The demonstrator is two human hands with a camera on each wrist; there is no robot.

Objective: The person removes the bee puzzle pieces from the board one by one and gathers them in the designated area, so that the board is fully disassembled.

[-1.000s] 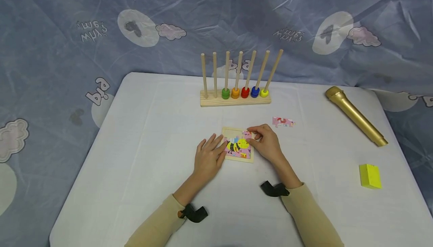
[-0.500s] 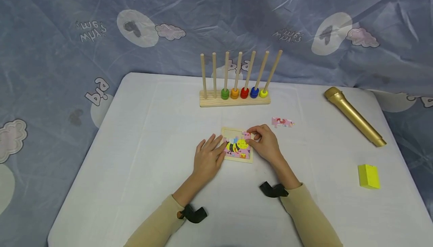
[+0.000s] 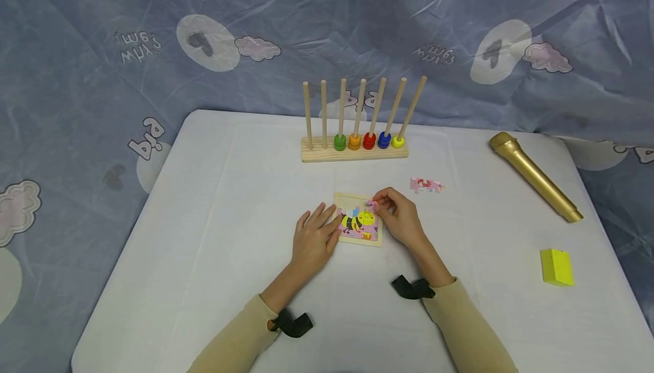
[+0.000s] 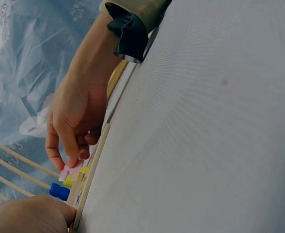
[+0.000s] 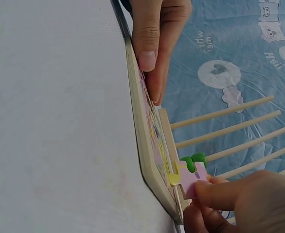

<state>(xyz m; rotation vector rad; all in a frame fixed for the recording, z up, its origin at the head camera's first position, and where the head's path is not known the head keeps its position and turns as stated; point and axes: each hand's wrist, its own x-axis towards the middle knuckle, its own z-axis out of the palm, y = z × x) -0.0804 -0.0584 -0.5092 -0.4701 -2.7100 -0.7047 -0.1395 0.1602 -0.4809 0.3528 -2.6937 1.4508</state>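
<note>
A small wooden jigsaw puzzle with a bee picture lies flat on the white table. My left hand rests on its left edge, fingers spread and fairly straight. Over the top right corner, my right hand pinches a pink puzzle piece between thumb and fingers. In the right wrist view that piece is tilted up above the board, with a yellow part on one side. Bare tray shows along the puzzle's upper edge. Another pink piece lies on the table beyond my right hand.
Behind the puzzle stands a wooden peg rack with coloured rings on several pegs. A gold toy microphone lies at the right, with a yellow block nearer me. A patterned grey-blue cloth hangs behind the table.
My right thumb has shifted slightly up and the pinched puzzle piece now tilts up from the corner. The left hand stays in place on the puzzle.
</note>
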